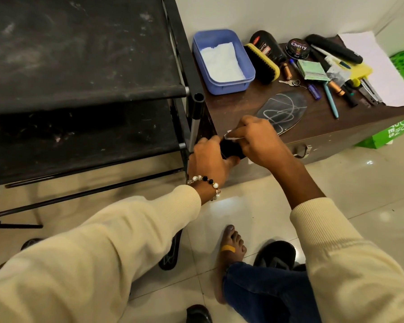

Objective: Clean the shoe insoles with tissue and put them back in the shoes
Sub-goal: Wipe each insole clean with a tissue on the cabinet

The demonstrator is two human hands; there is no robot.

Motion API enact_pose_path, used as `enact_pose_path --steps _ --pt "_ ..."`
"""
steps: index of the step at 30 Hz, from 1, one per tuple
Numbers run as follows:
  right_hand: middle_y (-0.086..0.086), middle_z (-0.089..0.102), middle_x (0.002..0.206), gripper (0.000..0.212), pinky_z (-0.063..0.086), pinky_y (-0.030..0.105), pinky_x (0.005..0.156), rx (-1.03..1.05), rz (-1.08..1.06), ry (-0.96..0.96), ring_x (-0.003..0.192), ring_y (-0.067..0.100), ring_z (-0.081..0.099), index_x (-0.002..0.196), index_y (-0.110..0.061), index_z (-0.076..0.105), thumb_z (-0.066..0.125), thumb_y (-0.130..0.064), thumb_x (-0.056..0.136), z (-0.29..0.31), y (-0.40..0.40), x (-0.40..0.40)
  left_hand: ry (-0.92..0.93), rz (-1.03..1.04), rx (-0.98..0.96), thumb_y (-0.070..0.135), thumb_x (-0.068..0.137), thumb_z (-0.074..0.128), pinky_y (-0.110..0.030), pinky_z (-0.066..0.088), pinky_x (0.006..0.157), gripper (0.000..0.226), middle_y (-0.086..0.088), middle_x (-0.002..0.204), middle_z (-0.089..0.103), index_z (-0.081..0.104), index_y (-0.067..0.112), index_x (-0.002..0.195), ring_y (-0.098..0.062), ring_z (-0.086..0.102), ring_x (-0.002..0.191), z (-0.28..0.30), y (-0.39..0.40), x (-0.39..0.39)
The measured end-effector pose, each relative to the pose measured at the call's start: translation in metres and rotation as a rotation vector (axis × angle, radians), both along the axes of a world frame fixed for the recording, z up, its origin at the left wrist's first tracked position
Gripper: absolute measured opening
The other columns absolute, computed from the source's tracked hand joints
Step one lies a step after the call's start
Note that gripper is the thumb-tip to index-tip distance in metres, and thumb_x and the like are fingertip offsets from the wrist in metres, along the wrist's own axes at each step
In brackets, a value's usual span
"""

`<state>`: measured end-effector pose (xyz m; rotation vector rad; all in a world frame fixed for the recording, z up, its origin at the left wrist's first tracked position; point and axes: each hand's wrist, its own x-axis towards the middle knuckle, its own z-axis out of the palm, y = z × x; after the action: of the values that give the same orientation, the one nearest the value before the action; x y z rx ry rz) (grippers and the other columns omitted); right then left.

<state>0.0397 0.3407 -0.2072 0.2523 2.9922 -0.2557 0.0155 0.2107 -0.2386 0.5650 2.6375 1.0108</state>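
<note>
Left hand [209,159] grips dark item [231,149] | right hand [259,142] pinches tissue [231,135], mostly hidden

Bright indoors — glare, edge distortion.

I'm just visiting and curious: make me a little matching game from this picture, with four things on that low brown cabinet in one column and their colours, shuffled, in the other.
Things:
1. tissue container
2. shoe brush
3. insole
4. round tin of polish

Colours:
A. black with white scribbled lines
B. black lid with the word Cherry
C. light blue, white tissue inside
D. yellow back, black bristles

Pairs: 1-C, 2-D, 3-A, 4-B
</note>
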Motion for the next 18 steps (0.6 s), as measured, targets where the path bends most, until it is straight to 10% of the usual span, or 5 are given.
enact_pose_path --steps 6,9,18 --pt "0.015 0.066 0.086 0.017 0.050 0.036 0.066 -0.040 -0.147 -0.031 0.078 0.034 0.060 0.088 -0.018 0.070 0.056 -0.022 0.082 0.000 -0.003 -0.003 0.006 0.009 0.000 0.044 0.077 0.075 -0.028 0.046 0.070 0.053 -0.004 0.110 0.062 0.059 0.021 0.122 -0.022 0.061 0.097 -0.002 0.000 0.000" --pt "0.010 0.068 0.092 0.052 0.055 0.042 0.070 -0.068 -0.198 -0.050 0.081 0.032 0.063 0.095 -0.020 0.068 0.037 -0.053 0.070 -0.008 0.006 -0.004 -0.014 0.017 0.011 0.044 0.076 0.076 -0.031 0.052 0.074 0.052 -0.003 0.109 0.065 0.059 0.022 0.120 -0.022 0.063 0.096 -0.002 0.000 -0.001" --pt "0.011 0.067 0.107 0.028 0.054 0.046 0.079 -0.162 -0.092 -0.136 0.093 0.034 0.063 0.116 -0.041 0.064 0.055 -0.034 0.091 0.004 0.000 0.008 -0.062 0.008 0.056 0.043 0.078 0.075 -0.032 0.055 0.077 0.050 -0.003 0.105 0.069 0.060 0.022 0.121 -0.022 0.066 0.094 0.004 -0.002 0.000"
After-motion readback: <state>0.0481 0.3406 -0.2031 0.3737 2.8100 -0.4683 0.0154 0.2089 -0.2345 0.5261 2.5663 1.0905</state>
